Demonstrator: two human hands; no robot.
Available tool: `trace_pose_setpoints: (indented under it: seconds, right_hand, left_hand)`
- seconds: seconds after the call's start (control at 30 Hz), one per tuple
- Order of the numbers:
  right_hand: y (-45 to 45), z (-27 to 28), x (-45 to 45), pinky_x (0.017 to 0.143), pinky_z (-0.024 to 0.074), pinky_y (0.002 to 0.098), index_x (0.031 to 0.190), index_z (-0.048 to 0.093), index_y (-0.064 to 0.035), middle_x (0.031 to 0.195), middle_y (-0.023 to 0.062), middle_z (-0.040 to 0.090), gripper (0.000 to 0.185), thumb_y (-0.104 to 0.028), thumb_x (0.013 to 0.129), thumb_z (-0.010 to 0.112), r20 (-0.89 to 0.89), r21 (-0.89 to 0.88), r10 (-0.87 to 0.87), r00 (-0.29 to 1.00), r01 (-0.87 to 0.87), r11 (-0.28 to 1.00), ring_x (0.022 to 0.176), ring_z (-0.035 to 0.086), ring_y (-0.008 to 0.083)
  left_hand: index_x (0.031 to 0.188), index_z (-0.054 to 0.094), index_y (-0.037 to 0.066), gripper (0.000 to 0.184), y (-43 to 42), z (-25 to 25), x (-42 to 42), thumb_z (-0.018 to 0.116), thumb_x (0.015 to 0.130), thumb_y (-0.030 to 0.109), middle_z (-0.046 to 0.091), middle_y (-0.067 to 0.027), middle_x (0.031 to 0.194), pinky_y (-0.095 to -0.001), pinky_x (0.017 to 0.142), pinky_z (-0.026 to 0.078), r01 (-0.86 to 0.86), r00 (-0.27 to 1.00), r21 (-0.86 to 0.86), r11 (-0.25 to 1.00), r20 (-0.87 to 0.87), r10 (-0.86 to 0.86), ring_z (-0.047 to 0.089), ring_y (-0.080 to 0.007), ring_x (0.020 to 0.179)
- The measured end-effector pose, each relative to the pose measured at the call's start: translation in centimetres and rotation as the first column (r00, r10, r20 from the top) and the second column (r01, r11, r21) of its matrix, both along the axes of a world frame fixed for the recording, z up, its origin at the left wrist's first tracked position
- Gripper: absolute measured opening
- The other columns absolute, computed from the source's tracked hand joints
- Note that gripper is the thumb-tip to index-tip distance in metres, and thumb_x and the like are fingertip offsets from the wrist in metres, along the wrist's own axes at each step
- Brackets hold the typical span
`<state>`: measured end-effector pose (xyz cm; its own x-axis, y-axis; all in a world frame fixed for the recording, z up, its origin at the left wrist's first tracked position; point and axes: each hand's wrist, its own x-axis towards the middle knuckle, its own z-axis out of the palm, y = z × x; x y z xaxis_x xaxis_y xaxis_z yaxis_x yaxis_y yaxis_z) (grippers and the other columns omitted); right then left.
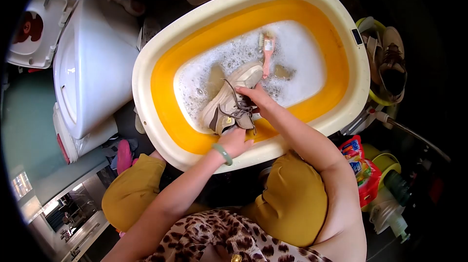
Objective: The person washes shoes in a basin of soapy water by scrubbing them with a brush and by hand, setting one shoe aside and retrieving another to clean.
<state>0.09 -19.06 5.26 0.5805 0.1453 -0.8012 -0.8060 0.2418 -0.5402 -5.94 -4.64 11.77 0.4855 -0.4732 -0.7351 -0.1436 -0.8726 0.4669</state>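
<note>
A beige sneaker (222,103) with dark laces is tilted over the soapy water (200,67) inside a cream-and-orange tub (142,82). My left hand (235,142), with a green bangle (223,154) at its wrist, grips the shoe at the heel opening; its fingertips are hidden inside. Around the laces and upper closes my right hand (257,99), its thumb on the near side and its other fingers mostly out of sight. Just beyond the toe, a pink-handled scrub brush (267,53) lies in the foam, bristles at the far end.
To the left stands a white toilet (100,55). More shoes (393,60) rest in a yellow-green container at the right. Near my right knee are a red detergent pouch (370,181) and a pump bottle (397,225). A metal pipe (414,133) juts out beside the tub.
</note>
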Motion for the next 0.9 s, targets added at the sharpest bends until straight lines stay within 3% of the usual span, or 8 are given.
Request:
trace_pose_setpoints:
  seconds: [0.1,0.17,0.27,0.37,0.47,0.57,0.67,0.9]
  right_hand:
    - [0.0,0.0,-0.2,0.080,0.0458,0.0317,0.126,0.034,-0.0006,0.114,0.0134,0.052,0.069,-0.025,0.071,0.067,0.060,0.041,-0.087,0.994,0.084,0.996,0.100,0.053,0.0211]
    - [-0.4,0.4,-0.1,0.079,0.0458,0.0288,0.122,0.039,0.0010,0.110,0.0122,0.054,0.062,-0.021,0.071,0.066,0.062,0.057,-0.121,0.991,0.117,0.991,0.096,0.055,0.0187]
    - [-0.6,-0.1,-0.3,0.077,0.0465,0.0299,0.116,0.044,-0.0020,0.102,0.0097,0.056,0.052,-0.019,0.071,0.064,0.030,0.204,-0.190,0.981,0.180,0.962,0.090,0.056,0.0178]
    - [-0.3,0.4,0.7,0.080,0.0460,0.0297,0.115,0.045,-0.0032,0.101,0.0090,0.056,0.049,-0.019,0.072,0.064,0.116,0.401,-0.159,0.980,0.100,0.911,0.091,0.056,0.0183]
    - [0.0,0.3,1.0,0.083,0.0449,0.0314,0.121,0.044,-0.0042,0.108,0.0098,0.055,0.054,-0.024,0.075,0.064,0.105,0.470,-0.125,0.987,0.061,0.881,0.095,0.054,0.0183]
    - [-0.8,0.1,2.0,0.080,0.0445,0.0310,0.127,0.042,-0.0078,0.111,0.0070,0.056,0.058,-0.033,0.079,0.063,0.163,0.338,0.029,0.986,-0.084,0.937,0.095,0.054,0.0171]
    - [-4.4,-0.5,2.8,0.076,0.0430,0.0273,0.121,0.049,-0.0126,0.102,0.0008,0.060,0.042,-0.033,0.084,0.055,0.174,-0.072,0.217,0.961,-0.207,0.976,0.088,0.057,0.0101]
    - [-9.0,-1.1,1.3,0.070,0.0448,0.0248,0.112,0.052,-0.0104,0.099,0.0020,0.062,0.028,-0.022,0.087,0.050,0.074,0.009,-0.127,0.989,0.127,0.992,0.083,0.059,0.0100]
  left_hand:
    - [0.118,0.047,-0.001,0.044,3.8,1.5,4.8,0.054,0.086,0.028,0.058,-0.0161,0.110,-0.0350,0.085,0.044,-0.202,0.856,-0.092,0.975,-0.500,0.130,0.056,-0.0241,0.102]
    - [0.122,0.045,-0.003,0.048,4.3,4.0,9.1,0.056,0.086,0.026,0.056,-0.0155,0.117,-0.0297,0.089,0.043,-0.613,0.727,-0.004,0.790,-0.395,0.562,0.053,-0.0193,0.107]
    - [0.131,0.037,0.003,0.062,7.0,-1.7,10.8,0.062,0.081,0.031,0.048,-0.0182,0.125,-0.0310,0.093,0.040,-0.456,0.883,-0.265,0.850,-0.020,0.468,0.049,-0.0241,0.113]
    - [0.137,0.026,0.002,0.076,7.1,-2.6,11.8,0.068,0.077,0.024,0.037,-0.0201,0.134,-0.0325,0.099,0.035,-0.248,0.968,-0.139,0.959,-0.069,0.241,0.041,-0.0262,0.121]
    - [0.139,0.017,0.001,0.090,7.8,-2.6,10.9,0.073,0.072,0.026,0.030,-0.0203,0.138,-0.0350,0.102,0.031,-0.627,0.734,-0.263,0.733,-0.514,0.444,0.036,-0.0277,0.125]
    - [0.138,0.019,0.002,0.097,7.0,-0.8,10.8,0.076,0.066,0.032,0.034,-0.0228,0.135,-0.0365,0.103,0.030,-0.706,0.700,-0.301,0.641,-0.428,0.571,0.036,-0.0307,0.124]
    - [0.140,0.022,0.012,0.099,6.8,1.0,11.8,0.076,0.060,0.034,0.044,-0.0232,0.121,-0.0418,0.096,0.035,-0.365,0.805,-0.119,0.923,0.459,0.377,0.045,-0.0353,0.111]
    - [0.139,0.024,0.029,0.084,1.0,-0.3,9.1,0.068,0.069,0.037,0.041,-0.0252,0.121,-0.0463,0.088,0.037,-0.191,0.793,0.373,0.908,0.603,-0.081,0.045,-0.0374,0.108]
